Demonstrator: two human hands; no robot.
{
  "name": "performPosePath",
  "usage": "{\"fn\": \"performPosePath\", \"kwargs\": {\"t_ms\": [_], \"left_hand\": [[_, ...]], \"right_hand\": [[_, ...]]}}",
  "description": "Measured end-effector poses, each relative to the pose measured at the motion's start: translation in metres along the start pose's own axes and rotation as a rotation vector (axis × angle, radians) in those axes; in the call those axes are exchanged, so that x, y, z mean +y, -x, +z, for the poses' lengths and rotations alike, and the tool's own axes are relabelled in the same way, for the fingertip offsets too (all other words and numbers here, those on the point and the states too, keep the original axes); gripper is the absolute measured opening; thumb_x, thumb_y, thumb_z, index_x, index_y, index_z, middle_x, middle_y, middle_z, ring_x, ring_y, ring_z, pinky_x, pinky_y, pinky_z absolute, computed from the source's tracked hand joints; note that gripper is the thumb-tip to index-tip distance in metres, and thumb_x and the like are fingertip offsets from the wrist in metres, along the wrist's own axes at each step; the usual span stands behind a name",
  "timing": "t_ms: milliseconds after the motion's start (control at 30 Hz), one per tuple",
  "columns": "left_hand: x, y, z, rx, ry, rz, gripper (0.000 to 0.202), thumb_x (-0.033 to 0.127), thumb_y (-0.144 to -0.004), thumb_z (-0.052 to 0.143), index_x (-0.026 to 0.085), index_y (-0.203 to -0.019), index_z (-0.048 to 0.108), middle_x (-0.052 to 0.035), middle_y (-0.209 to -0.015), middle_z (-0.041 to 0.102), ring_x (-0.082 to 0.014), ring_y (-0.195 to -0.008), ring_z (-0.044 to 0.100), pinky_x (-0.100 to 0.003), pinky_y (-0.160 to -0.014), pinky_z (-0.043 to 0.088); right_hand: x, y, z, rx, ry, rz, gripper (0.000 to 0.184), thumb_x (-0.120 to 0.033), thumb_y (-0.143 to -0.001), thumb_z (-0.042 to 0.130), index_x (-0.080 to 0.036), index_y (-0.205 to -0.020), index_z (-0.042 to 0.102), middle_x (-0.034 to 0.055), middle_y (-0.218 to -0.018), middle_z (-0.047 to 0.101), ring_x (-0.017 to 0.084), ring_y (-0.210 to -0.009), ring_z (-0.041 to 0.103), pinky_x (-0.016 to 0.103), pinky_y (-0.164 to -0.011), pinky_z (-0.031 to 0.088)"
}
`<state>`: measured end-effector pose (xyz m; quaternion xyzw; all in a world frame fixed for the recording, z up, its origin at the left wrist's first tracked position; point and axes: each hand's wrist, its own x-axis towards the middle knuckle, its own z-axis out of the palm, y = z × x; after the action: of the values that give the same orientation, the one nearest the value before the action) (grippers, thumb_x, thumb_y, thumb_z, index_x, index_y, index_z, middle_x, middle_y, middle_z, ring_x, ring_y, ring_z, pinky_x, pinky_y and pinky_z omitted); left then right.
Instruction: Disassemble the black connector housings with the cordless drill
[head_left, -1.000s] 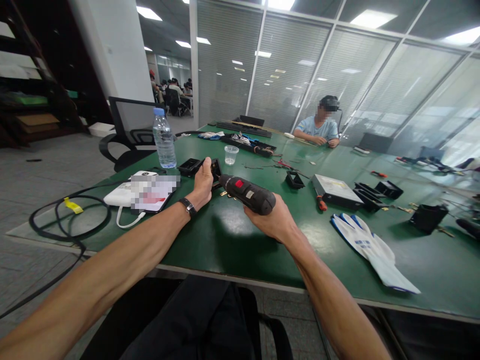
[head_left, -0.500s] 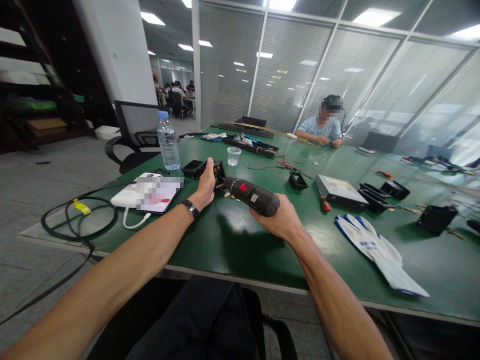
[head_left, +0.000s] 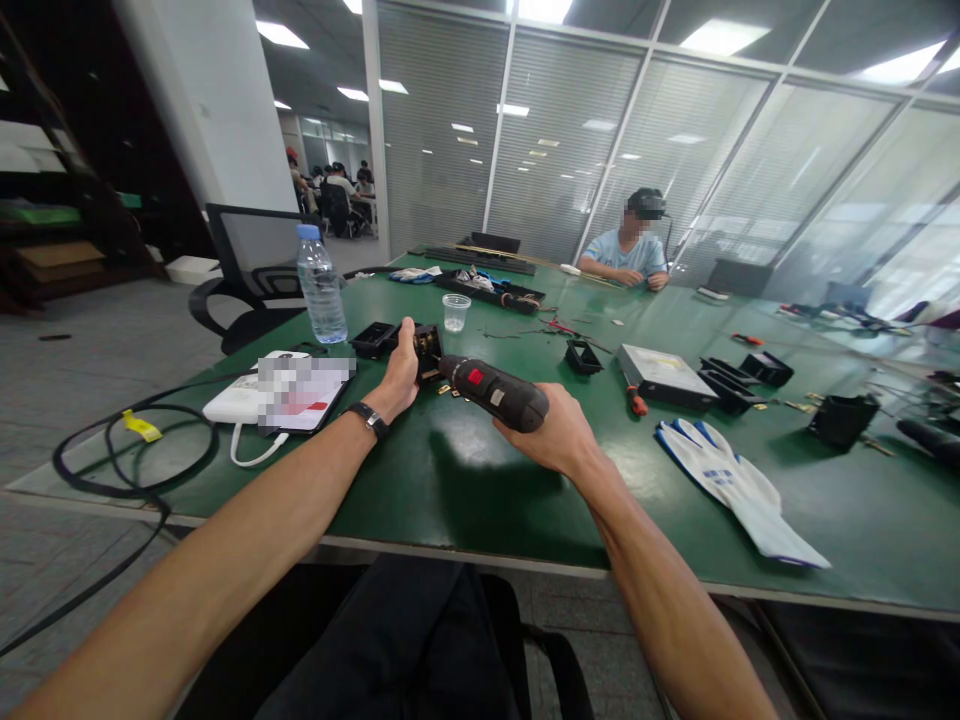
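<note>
My left hand [head_left: 399, 375] is closed round a small black part [head_left: 428, 351] standing on the green table [head_left: 465, 470]. My right hand [head_left: 559, 432] grips a black electric screwdriver [head_left: 491, 392] with a red switch, its tip pointing left at that part. Small brass-coloured bits lie on the table under the tool's tip. A black watch sits on my left wrist.
A water bottle [head_left: 320, 285], plastic cup [head_left: 454, 312], phone and white power bank [head_left: 281, 392] lie to the left. White gloves [head_left: 731, 488], a silver drive [head_left: 664, 372], black parts [head_left: 838, 421] and an orange-handled screwdriver [head_left: 635, 400] lie to the right. Another person [head_left: 624, 251] sits at the far end.
Both hands keep their hold and hardly move relative to each other. The view has shifted slightly, so things sit a little lower left than half a second ago.
</note>
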<state>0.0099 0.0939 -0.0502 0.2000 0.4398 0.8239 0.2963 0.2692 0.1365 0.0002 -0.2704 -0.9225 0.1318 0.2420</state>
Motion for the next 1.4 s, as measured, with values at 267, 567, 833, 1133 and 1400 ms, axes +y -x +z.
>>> {"fn": "performPosePath", "kwargs": {"t_ms": [267, 567, 833, 1133, 1400], "left_hand": [[0.0039, 0.0017, -0.0009, -0.054, -0.006, -0.042, 0.056, 0.070, -0.088, 0.052, 0.017, -0.097, 0.067, -0.0115, -0.084, 0.074, -0.0265, -0.087, 0.073, -0.036, -0.076, 0.061], [0.0078, 0.0046, 0.0002, -0.107, 0.004, -0.096, 0.057, 0.070, -0.089, 0.051, 0.016, -0.101, 0.067, -0.0101, -0.081, 0.073, -0.0255, -0.081, 0.073, -0.036, -0.071, 0.061], [0.0058, 0.0015, -0.0018, -0.117, 0.015, -0.094, 0.057, 0.070, -0.089, 0.050, 0.016, -0.100, 0.067, -0.0101, -0.082, 0.074, -0.0254, -0.081, 0.073, -0.037, -0.072, 0.061], [0.0058, -0.0001, -0.0039, -0.128, 0.020, -0.091, 0.057, 0.070, -0.089, 0.051, 0.017, -0.098, 0.067, -0.0105, -0.082, 0.074, -0.0257, -0.082, 0.073, -0.037, -0.072, 0.061], [0.0073, 0.0025, -0.0022, -0.116, -0.004, -0.093, 0.056, 0.070, -0.089, 0.051, 0.017, -0.096, 0.067, -0.0108, -0.081, 0.073, -0.0259, -0.082, 0.073, -0.037, -0.071, 0.061]], "right_hand": [[-0.0030, 0.0002, -0.0036, -0.013, 0.047, 0.001, 0.018, -0.041, -0.073, 0.069, -0.023, -0.072, 0.068, 0.0031, -0.068, 0.069, 0.017, -0.057, 0.059, 0.027, -0.052, 0.028], [-0.0044, -0.0010, -0.0039, -0.047, 0.072, 0.006, 0.015, -0.040, -0.074, 0.070, -0.024, -0.077, 0.071, 0.0036, -0.072, 0.071, 0.019, -0.063, 0.064, 0.027, -0.053, 0.031], [-0.0037, -0.0011, -0.0034, -0.050, 0.071, 0.005, 0.016, -0.039, -0.075, 0.070, -0.023, -0.078, 0.071, 0.0037, -0.071, 0.071, 0.019, -0.063, 0.064, 0.027, -0.053, 0.031], [-0.0045, -0.0004, -0.0025, -0.042, 0.053, -0.004, 0.016, -0.039, -0.073, 0.071, -0.023, -0.076, 0.070, 0.0038, -0.071, 0.071, 0.020, -0.064, 0.066, 0.027, -0.054, 0.032], [-0.0050, -0.0001, -0.0025, -0.053, 0.034, 0.012, 0.016, -0.037, -0.073, 0.072, -0.022, -0.078, 0.070, 0.0050, -0.075, 0.072, 0.021, -0.068, 0.068, 0.027, -0.055, 0.034]]}}
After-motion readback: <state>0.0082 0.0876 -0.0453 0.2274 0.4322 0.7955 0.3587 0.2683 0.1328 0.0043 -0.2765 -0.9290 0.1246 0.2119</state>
